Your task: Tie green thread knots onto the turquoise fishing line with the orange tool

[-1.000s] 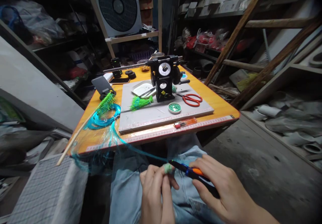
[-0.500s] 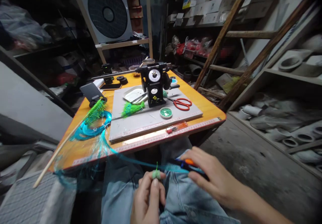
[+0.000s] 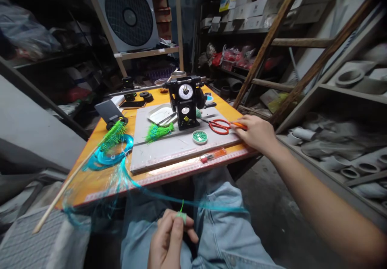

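Over my lap, my left hand [image 3: 169, 238] pinches a small pale-green cylindrical piece [image 3: 181, 216] between thumb and fingers. A bright green strand sticks up from it. My right hand [image 3: 258, 130] is at the board's right edge, its fingers on an orange-handled tool [image 3: 240, 125]; the hand hides most of that tool. Just left of it lie red-handled scissors [image 3: 219, 127]. A small round dish of green beads [image 3: 200, 136] sits near the board's front. Blue-teal strands [image 3: 181, 201] run from the table across my knees.
A black hand-cranked winder [image 3: 186, 104] stands on the grey board [image 3: 169, 152]. Left of it lie a green bristly bundle [image 3: 159, 131], a white tray [image 3: 161, 113] and a coil of blue filament [image 3: 113, 160]. A wooden stick [image 3: 60, 196] juts past the table's left edge. A ladder [image 3: 266, 51] leans at right.
My right hand has moved from above my lap up to the board's right edge, carrying the orange-handled tool. My left hand has shifted slightly left and down with the pale-green piece.
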`<state>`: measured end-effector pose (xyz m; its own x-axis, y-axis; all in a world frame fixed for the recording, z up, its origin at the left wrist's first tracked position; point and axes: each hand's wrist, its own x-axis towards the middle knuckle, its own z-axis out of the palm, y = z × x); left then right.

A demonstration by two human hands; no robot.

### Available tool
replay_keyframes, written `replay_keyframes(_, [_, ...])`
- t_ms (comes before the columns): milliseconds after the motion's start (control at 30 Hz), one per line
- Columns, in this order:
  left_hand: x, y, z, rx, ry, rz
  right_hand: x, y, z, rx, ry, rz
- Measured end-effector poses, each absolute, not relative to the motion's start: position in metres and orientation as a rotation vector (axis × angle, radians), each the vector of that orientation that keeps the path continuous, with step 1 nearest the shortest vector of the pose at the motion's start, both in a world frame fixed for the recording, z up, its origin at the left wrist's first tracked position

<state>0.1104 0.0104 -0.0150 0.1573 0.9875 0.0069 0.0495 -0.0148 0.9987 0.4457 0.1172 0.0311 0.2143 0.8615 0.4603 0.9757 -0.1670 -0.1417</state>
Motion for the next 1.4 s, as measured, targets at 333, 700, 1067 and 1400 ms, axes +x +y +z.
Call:
replay_keyframes(333, [0.098, 0.013, -0.015, 1.559, 1.066, 1.287, 0.434, 0.125, 0.049, -1.993, -1.747, -0.064])
replay_keyframes(700, [0.106, 0.005, -0.014, 1.391, 0.837, 1.342, 0.31, -0.019, 0.03, -1.381, -1.6, 1.49])
replay_keyframes(1067, [0.107, -0.005, -0.017, 0.985, 0.69, 1.216, 0.278, -0.028, 0.03, -1.295, -1.78, 1.36])
replay_keyframes(1400, [0.11, -0.006, -0.025, 0.982, 0.645, 1.21, 0.272, -0.028, 0.021, -1.22, -1.807, 1.323])
